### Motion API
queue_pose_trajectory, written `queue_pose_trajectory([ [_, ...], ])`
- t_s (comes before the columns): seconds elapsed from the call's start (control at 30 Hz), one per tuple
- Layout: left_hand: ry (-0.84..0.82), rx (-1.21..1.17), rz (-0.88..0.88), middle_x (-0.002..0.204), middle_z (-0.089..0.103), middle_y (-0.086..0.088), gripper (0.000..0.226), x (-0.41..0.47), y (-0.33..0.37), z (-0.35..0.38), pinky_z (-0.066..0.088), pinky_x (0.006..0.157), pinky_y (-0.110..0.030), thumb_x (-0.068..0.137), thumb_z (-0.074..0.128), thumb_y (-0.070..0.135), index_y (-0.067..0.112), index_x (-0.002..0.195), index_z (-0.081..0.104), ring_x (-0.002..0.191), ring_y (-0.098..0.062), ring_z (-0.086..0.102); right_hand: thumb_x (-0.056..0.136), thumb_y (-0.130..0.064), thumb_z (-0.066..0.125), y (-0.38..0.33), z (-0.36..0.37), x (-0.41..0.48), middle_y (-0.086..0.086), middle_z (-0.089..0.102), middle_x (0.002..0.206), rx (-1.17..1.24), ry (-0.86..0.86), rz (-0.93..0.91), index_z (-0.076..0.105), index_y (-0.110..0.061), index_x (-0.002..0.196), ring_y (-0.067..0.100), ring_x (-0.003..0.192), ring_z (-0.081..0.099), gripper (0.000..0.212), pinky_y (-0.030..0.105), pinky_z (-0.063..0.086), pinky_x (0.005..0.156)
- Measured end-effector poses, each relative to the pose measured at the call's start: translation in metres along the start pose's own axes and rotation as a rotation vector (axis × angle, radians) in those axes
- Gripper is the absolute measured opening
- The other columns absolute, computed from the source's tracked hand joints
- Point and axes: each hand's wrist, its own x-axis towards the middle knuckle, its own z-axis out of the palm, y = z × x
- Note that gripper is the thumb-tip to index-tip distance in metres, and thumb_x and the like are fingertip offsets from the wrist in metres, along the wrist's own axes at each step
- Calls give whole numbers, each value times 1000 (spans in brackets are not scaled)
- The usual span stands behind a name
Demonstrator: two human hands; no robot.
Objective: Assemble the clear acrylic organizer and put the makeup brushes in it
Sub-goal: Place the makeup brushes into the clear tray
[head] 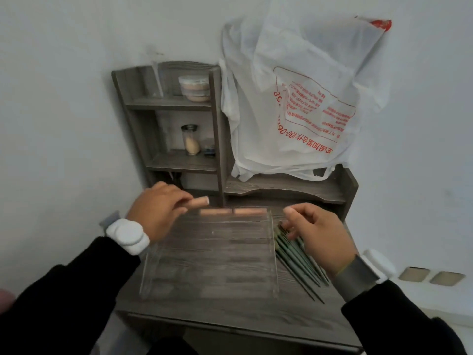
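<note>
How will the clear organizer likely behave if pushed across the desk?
The organizer looks rigid, with straight flat walls, so it probably slides whole. Low and wide, it seems unlikely to tip. Its glossy acrylic may feel slippery.

Left hand [156, 211] and right hand [320, 237] reach forward, relaxed.

Plastic bag [294, 73], wooden shelf [176, 163], jar [191, 142], tub [195, 88]
</note>
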Motion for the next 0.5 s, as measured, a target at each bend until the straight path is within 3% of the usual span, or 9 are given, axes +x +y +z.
queue_pose_trajectory([
  [0.13, -118, 60, -19, 104, 68, 7, 28, 4, -40, 5, 46, 84, -37, 84, 72, 28, 31, 112, 69, 97, -20, 54, 93, -31, 65, 6, -3, 1, -3, 75, 74, -34, 4, 1, 73, -22, 83, 14, 62, 70, 16, 24, 46, 61],
  [0.3, -213, -34, -3, 109, 64, 5, 28, 6, -46, 25, 44, 87, -32, 89, 68, 25, 29, 116, 68, 103, -19, 52, 93, -23, 67, 15, -10, 7, 2, 75, 72, 14, 40, 50, 75, -18, 81, 13, 58, 66, 15, 10, 38, 44],
  [0.5, -181, -67, -5, 119, 62, 1, 39, 4, -53, 38, 39, 90, -29, 90, 68, 20, 24, 128, 65, 110, -24, 53, 91, -22, 67, 23, -25, 20, 3, 75, 71, 7, 138, 62, 75, -17, 80, 15, 57, 66, 15, 24, 39, 54],
])
